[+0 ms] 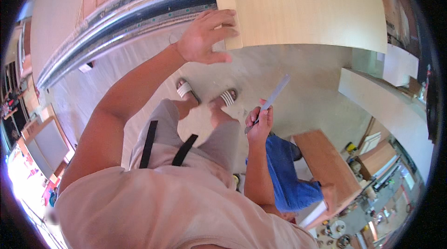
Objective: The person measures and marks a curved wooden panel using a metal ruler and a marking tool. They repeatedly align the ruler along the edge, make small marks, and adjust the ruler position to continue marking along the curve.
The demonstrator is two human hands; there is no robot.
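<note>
A pale wooden board (307, 6) spreads across the top of the view, its left side showing a narrow lighter strip. The left hand (205, 37) is at the board's lower left corner, with its fingers loosely spread and grasping nothing. Its fingertips overlap that side strip in the view; whether they press on the wood I cannot tell.

The right hand (261, 122) is below the board and well apart from it, with its fingers closed around a thin grey strip (278, 90), straight like a ruler. The strip tilts up and to the right, its far end pointing toward the board's lower edge without reaching it.

Left of the board, long metal rails (135, 21) run up to its side. Below the board lie the grey floor (288, 62) and the wearer's striped sandals (185, 89). Below and right of it stands a long white panel (384, 102); further below, a person in blue trousers (288, 174) is beside a brown panel (326, 160).
</note>
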